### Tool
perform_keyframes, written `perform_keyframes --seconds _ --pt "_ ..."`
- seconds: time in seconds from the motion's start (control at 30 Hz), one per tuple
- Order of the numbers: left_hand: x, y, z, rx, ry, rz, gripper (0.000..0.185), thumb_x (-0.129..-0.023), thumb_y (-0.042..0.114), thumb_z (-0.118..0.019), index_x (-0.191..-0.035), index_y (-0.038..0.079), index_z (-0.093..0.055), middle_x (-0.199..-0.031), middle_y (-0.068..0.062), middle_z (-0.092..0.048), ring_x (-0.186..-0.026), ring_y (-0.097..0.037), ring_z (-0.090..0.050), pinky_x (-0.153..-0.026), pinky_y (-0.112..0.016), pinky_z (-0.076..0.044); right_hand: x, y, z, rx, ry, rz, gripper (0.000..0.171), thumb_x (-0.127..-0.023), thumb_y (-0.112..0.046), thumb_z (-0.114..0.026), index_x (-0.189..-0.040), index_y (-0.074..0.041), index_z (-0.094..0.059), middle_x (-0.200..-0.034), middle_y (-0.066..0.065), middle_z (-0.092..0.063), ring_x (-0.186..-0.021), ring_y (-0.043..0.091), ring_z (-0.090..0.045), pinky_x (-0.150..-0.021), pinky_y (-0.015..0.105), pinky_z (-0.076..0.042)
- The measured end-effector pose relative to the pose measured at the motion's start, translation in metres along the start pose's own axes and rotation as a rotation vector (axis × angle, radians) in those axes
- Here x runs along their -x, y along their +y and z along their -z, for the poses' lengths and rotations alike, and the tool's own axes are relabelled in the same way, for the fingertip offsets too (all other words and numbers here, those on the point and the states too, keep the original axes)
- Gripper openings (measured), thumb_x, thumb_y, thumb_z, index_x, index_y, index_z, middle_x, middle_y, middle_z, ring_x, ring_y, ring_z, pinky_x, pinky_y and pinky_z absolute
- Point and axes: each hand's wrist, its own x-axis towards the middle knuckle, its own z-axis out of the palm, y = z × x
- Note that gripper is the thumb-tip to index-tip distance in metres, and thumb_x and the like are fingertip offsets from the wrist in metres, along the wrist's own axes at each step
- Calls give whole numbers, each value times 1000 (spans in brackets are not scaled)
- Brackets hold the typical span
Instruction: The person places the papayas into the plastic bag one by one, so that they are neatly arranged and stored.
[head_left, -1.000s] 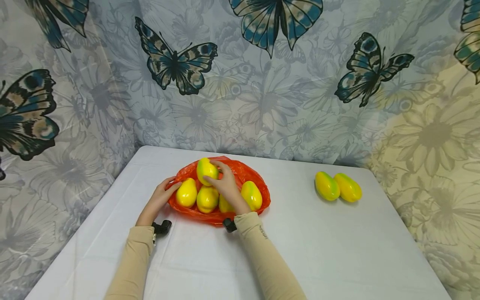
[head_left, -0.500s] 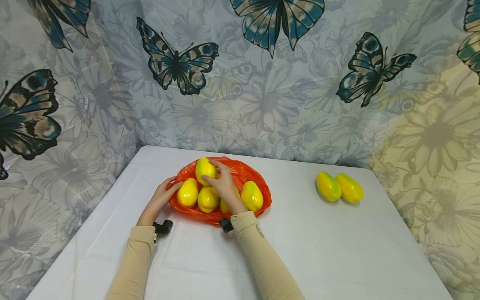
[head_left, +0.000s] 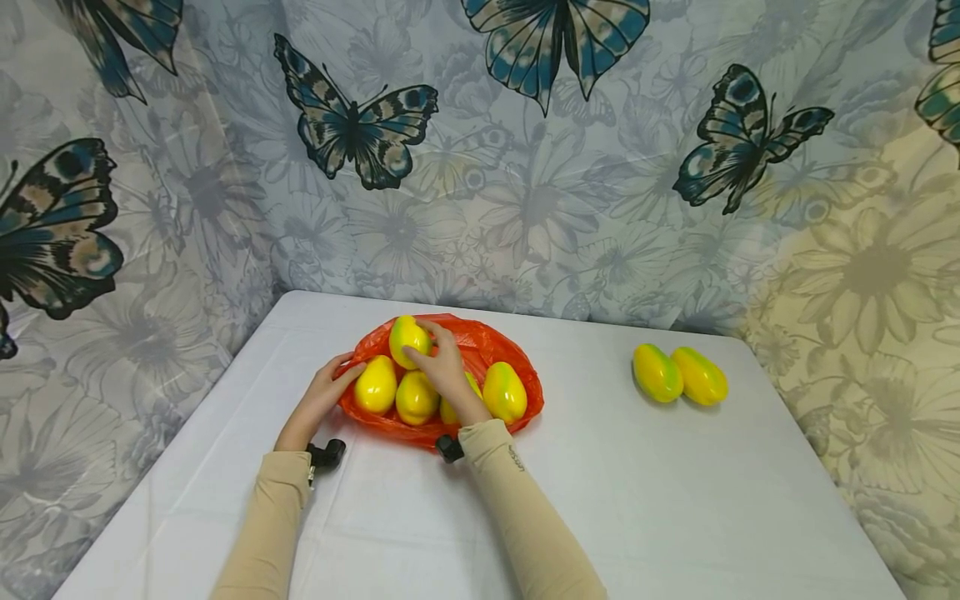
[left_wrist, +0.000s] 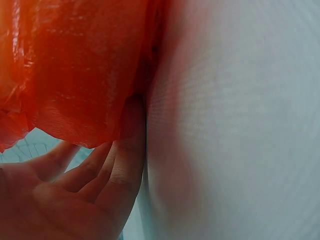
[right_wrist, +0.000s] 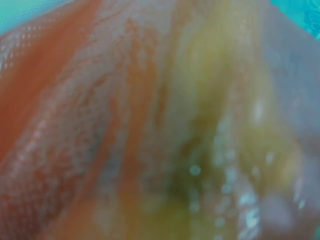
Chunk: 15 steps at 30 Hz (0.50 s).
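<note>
A red plastic bag (head_left: 487, 337) lies spread on the white table, with several glossy yellow mangoes (head_left: 416, 398) in it. My right hand (head_left: 447, 367) holds a yellow-green mango (head_left: 407, 340) between thumb and fingers, over the back left of the bag. The left hand (head_left: 326, 396) grips the bag's left edge beside another mango (head_left: 375, 385). In the left wrist view, the left hand's fingers (left_wrist: 120, 165) reach against the underside of the red bag (left_wrist: 75, 75). One mango (head_left: 452, 410) is partly hidden by my right wrist. The right wrist view is badly blurred.
Two more yellow-green mangoes (head_left: 678, 375) lie side by side at the right of the table (head_left: 637, 500). Behind the table hangs a cloth (head_left: 495, 233) with butterflies and flowers. A small black wrist camera (head_left: 326, 455) sits at my left cuff.
My right hand and its mango have shifted very slightly to the left over the bag. The left hand stays at the bag's edge.
</note>
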Motion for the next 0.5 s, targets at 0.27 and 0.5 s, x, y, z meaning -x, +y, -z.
perform_keyframes --seconds 0.27,0.5 --pt "0 0 -1 3 0 -7 76 -98 52 -50 -154 8 -24 -155 -24 -34 -138 -37 -38 -116 -52 -31 -3 0 -2 -4 -22 -20 52 -94 -22 -63 -143 -16 -48 -147 13 -40 -126 32 -45 -108 51 -38" --pt "0 -1 -1 -5 -1 -14 78 -98 53 -49 -155 7 -23 -155 -25 -33 -138 -38 -38 -116 -53 -32 -4 2 -4 -6 -48 -2 53 -96 -19 -58 -146 -14 -44 -151 14 -37 -134 31 -41 -113 50 -36"
